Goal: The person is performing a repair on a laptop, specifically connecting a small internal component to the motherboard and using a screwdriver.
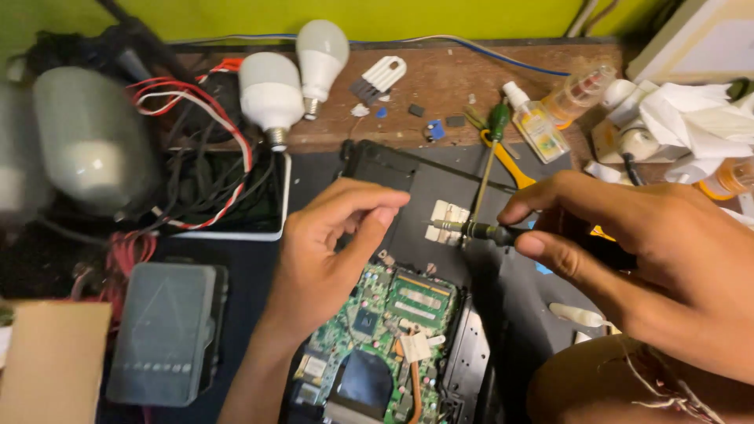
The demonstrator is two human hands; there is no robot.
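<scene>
Working: a person bends over an opened laptop [440, 188], both hands above its bared insides.
Right hand: the right hand [628, 251] pinches a small screwdriver [479, 230] between thumb and forefinger, fingers closed round the dark handle, the shaft lying nearly level and pointing left.
Left hand: the left hand [326, 251] hovers just left of the driver tip, thumb and forefinger curled toward each other but not quite meeting; whether something tiny sits between them I cannot tell.
Driver tip: it lies over a pale metal bracket [449, 220] on the black chassis, just above the green motherboard [377, 338].
Board: a memory module [420, 302] and a copper heat pipe [414, 385] show on it.
Doing it well: I'd judge the driver wants tipping upright and seating square in the screw head before turning, with the left fingers close by to catch the loosened screw.
Risk: a slanted tip could slip onto the board.
Nearby: a second green-handled screwdriver [498, 122] lies across the case, two white bulbs [271, 90] rest at the bench's back, small dropper bottles [538, 126] beside them, and a grey plastic box [165, 330] sits to the left.
</scene>
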